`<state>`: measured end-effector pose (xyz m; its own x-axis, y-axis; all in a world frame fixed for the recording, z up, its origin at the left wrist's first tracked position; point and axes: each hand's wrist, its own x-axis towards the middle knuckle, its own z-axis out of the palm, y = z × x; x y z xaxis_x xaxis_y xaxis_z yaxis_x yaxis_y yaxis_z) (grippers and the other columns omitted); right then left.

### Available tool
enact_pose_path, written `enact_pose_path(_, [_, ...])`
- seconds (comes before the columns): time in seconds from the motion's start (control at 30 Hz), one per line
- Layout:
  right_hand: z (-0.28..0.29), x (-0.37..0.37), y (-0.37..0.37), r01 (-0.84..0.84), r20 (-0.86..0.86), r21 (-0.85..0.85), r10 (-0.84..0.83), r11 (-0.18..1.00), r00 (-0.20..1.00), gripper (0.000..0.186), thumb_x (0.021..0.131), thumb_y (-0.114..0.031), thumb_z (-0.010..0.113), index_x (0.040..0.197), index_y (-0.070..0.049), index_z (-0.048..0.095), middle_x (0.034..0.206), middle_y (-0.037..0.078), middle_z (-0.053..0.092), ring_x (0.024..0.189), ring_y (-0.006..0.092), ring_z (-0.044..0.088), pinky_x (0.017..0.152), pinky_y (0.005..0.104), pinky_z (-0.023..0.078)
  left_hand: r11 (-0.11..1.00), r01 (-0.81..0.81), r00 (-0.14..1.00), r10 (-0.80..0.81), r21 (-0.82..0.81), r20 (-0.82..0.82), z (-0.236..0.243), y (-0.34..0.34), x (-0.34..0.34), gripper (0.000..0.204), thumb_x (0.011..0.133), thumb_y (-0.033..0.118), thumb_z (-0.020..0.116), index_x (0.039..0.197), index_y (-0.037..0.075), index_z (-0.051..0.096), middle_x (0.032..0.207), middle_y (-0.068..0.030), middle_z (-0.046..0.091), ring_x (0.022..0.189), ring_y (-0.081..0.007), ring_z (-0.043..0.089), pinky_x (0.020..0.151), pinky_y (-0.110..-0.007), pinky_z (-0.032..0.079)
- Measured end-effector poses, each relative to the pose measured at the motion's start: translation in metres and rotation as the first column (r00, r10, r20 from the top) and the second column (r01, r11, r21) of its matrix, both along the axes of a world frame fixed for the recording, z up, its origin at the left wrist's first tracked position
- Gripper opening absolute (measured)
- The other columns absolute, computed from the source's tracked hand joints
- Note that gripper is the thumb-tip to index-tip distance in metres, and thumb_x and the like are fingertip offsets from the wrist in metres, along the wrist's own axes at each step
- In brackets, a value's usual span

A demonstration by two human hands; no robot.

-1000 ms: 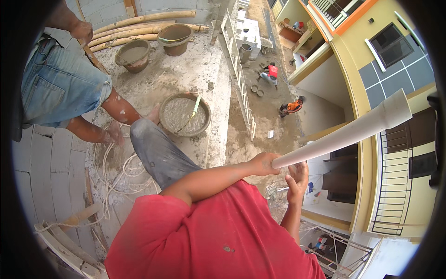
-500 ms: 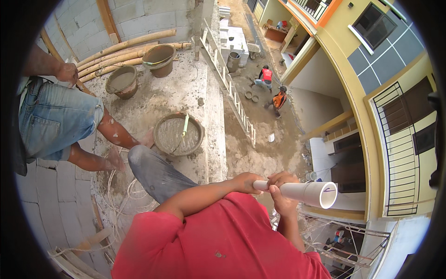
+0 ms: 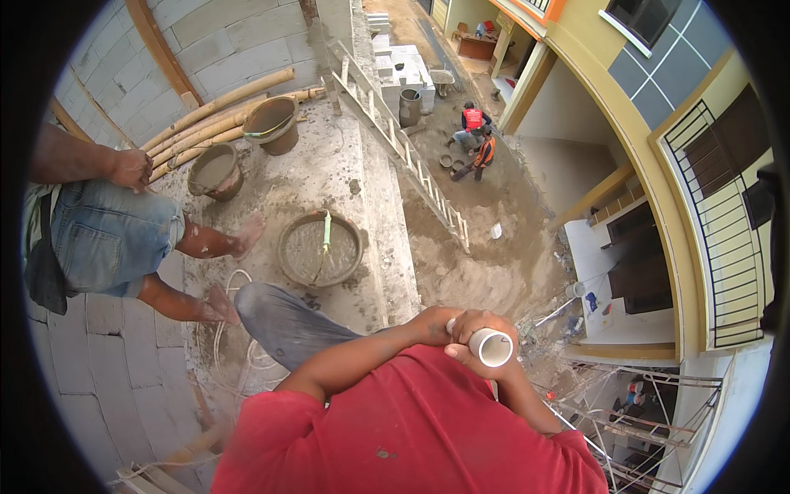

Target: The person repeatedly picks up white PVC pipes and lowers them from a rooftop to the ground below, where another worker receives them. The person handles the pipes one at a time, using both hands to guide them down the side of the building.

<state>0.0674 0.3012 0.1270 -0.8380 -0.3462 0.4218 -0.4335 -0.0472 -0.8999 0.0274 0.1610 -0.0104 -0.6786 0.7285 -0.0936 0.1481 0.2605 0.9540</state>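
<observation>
A white plastic pipe point(image 3: 495, 348) is held in front of my red shirt, its round open end facing up toward me. My right hand point(image 3: 480, 326) is wrapped round it just behind that end. Close against it on the left, my left hand point(image 3: 436, 324) is closed at the pipe's other visible end; its fingers are partly hidden. Beyond my bent grey-trousered knee point(image 3: 288, 321) stands a round tub point(image 3: 359, 255) of wet grey mortar, with a pale green strip point(image 3: 327, 226) and a cord lying across it.
A co-worker in denim shorts point(image 3: 123, 222) stands at the left by two buckets point(image 3: 234, 177) and bamboo poles point(image 3: 218, 99). The ledge edge point(image 3: 387, 239) drops to ground far below. A ladder point(image 3: 403, 152) leans there; scaffolding point(image 3: 625, 412) stands lower right. Two people work below.
The pipe's open end has swung left and turned up toward me, with both hands still round it. The view has shifted slightly. Below, the person in orange has moved closer to the one in red.
</observation>
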Motion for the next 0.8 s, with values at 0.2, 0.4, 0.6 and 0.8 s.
enact_pose_path(0.2, [0.014,-0.001,0.013,-0.158,0.178,-0.260,0.208,0.953,0.962,0.046,0.090,-0.046,0.065,0.098,0.000,0.061,0.080,0.013,0.064,0.085,0.0248,0.063,0.085,0.0389,0.046,0.992,-0.108,0.939,0.082,-0.060,-0.333,-0.014,0.010,0.000,0.033,0.072,0.030,0.074,0.099,0.015,0.064,0.099,-0.0048,0.068,0.098,-0.0251,0.063,0.089,-0.040,0.042])
enact_pose_path(0.4, [0.017,0.006,0.036,-0.141,0.397,-0.280,0.248,0.950,0.884,0.099,0.089,-0.078,0.007,0.082,0.002,0.065,0.083,0.022,0.066,0.089,0.0341,0.061,0.095,0.0470,0.038,0.999,-0.020,0.924,0.028,0.025,-0.382,-0.010,0.024,-0.001,0.030,0.072,0.033,0.075,0.094,0.017,0.063,0.090,-0.0013,0.068,0.092,-0.0218,0.063,0.093,-0.039,0.036])
enact_pose_path(0.6, [0.026,0.024,0.057,-0.016,0.389,-0.251,0.116,0.968,0.914,0.075,0.098,-0.056,0.019,0.071,0.000,0.063,0.067,0.015,0.062,0.075,0.0296,0.059,0.087,0.0427,0.041,0.995,0.083,0.933,-0.094,-0.048,-0.346,-0.002,0.053,-0.007,0.027,0.068,0.033,0.074,0.084,0.017,0.060,0.082,-0.0032,0.064,0.085,-0.0240,0.061,0.086,-0.039,0.038])
enact_pose_path(0.8, [0.041,0.027,0.063,0.022,0.362,-0.219,0.060,0.975,0.930,0.064,0.099,-0.044,0.028,0.072,0.003,0.063,0.064,0.012,0.059,0.063,0.0240,0.055,0.065,0.0356,0.043,0.971,0.203,0.914,-0.234,-0.127,-0.332,0.010,0.068,-0.016,0.022,0.071,0.032,0.074,0.083,0.018,0.060,0.082,-0.0039,0.064,0.088,-0.0267,0.062,0.081,-0.041,0.040])
